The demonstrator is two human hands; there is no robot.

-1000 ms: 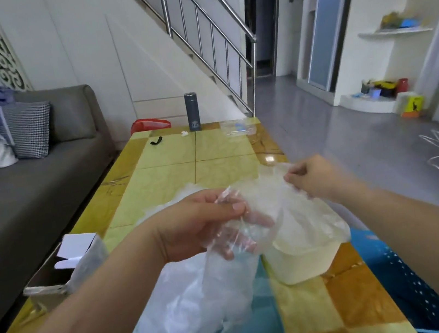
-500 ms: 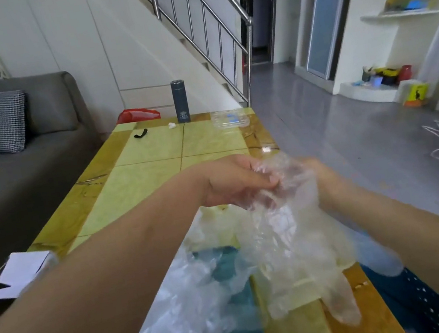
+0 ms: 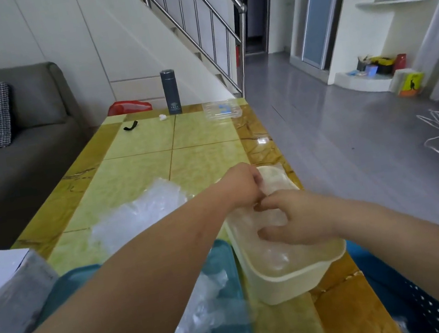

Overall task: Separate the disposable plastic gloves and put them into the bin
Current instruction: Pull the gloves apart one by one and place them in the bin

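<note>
Fingertips: those of the left hand [image 3: 240, 184] are behind its own knuckles, at the far rim of the bin [image 3: 288, 280]. The fingers are curled tight, but I cannot tell if they pinch anything.
Right hand [image 3: 297, 218]: over the middle of the bin, with fingers bent down into the glove [image 3: 276, 258] and holding it. The thumb is spread apart toward the near side.
Glove: inside the bin, under both hands. It is so clear and crumpled that its outline is hard to make out; perhaps more than one piece lies there.
Left forearm: crosses the picture and covers part of the pile [image 3: 139, 213] and of the mat [image 3: 229, 262].
Cut off: box [image 3: 10, 288] at the left edge, basket [image 3: 406, 298] at the lower right.
Bin: cream plastic, oblong, with rounded corners, a smooth thin wall and an open top.
Pile: thin transparent film, wrinkled and shiny. It lies left of the bin, partly on the table [image 3: 141, 173] and partly on the mat.
Mat: teal, smooth, with a rounded corner just beside the bin.
Table: glossy tiles, green in the middle and amber at the border.
Edges: the bin stands near the right edge of the table.
Open room: a wide stretch of tiles lies between the pile and the far end. There stand the flask [image 3: 170, 92], strap [image 3: 130, 126] and tray [image 3: 222, 109].
</note>
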